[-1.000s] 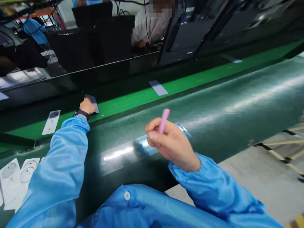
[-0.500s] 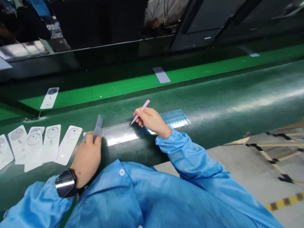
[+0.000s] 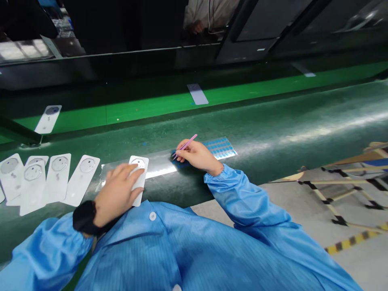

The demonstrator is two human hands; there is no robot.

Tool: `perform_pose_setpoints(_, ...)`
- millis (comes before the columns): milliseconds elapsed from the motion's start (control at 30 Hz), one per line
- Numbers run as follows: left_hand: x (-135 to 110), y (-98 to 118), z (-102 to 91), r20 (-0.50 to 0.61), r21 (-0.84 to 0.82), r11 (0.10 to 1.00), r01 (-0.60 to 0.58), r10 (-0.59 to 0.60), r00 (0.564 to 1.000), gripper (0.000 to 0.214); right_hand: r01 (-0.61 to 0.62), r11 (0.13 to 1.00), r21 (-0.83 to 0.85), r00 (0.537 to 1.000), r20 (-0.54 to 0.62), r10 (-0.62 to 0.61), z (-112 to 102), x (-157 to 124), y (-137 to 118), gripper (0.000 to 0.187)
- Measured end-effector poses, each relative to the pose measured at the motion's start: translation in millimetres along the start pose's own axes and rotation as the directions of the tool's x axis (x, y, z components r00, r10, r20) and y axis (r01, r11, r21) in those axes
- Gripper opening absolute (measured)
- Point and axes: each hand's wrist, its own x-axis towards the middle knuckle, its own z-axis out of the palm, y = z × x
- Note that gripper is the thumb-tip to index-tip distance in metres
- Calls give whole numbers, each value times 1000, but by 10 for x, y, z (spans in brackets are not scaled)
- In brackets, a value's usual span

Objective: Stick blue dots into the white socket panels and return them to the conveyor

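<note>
My left hand [image 3: 117, 190] lies flat with fingers stretched out on a white cover panel [image 3: 138, 178] that rests on the dark green bench mat [image 3: 273, 133]. A black watch [image 3: 85, 216] sits on that wrist. My right hand [image 3: 198, 155] pinches pink tweezers [image 3: 185, 146], their tip down over a sheet of small blue round stickers [image 3: 220, 147]. A shiny clear strip [image 3: 157, 167] lies between the two hands.
Several more white cover panels [image 3: 56, 178] lie in a row at the left. On the bright green conveyor belt [image 3: 136, 111] sit one white panel [image 3: 47, 119] and a grey panel [image 3: 197, 94]. A person in white works across the line [image 3: 209, 14]. Floor with wooden frames [image 3: 348, 190] is at right.
My left hand took a panel from the conveyor, brought it back on edge, and now has it laid flat on the mat under the fingers. The right hand lowered the tweezers to the stickers.
</note>
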Motion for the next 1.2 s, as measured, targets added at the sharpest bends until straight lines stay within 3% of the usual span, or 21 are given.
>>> perform_pose_setpoints(133, 201, -257, 155, 6, -41, 999, 26, -26, 1000, 51, 24, 991, 128, 998, -66, -16, 121, 31, 169, 35)
perform_pose_setpoints(233, 269, -260, 264, -3, -73, 996, 52, -53, 999, 48, 45, 983, 180, 990, -138, -20, 347, 64, 210, 39)
perform_pose_setpoints(367, 302, -230, 321, -73, -102, 993, 56, -64, 995, 48, 26, 984, 176, 993, -117, -6, 518, 72, 121, 30)
perform_pose_setpoints(567, 382, -260, 335, -109, -155, 988, 24, -41, 993, 50, -61, 998, -20, 995, -79, 60, 430, 112, -75, 11)
perform_pose_setpoints(867, 366, -251, 387, -127, -198, 979, -46, 20, 992, 50, -169, 985, -22, 985, -41, 168, 422, 140, -97, 14)
perform_pose_setpoints(1200, 371, -230, 392, -143, -227, 972, -63, 30, 989, 43, -160, 987, 10, 986, -44, 160, 400, 145, -89, 15)
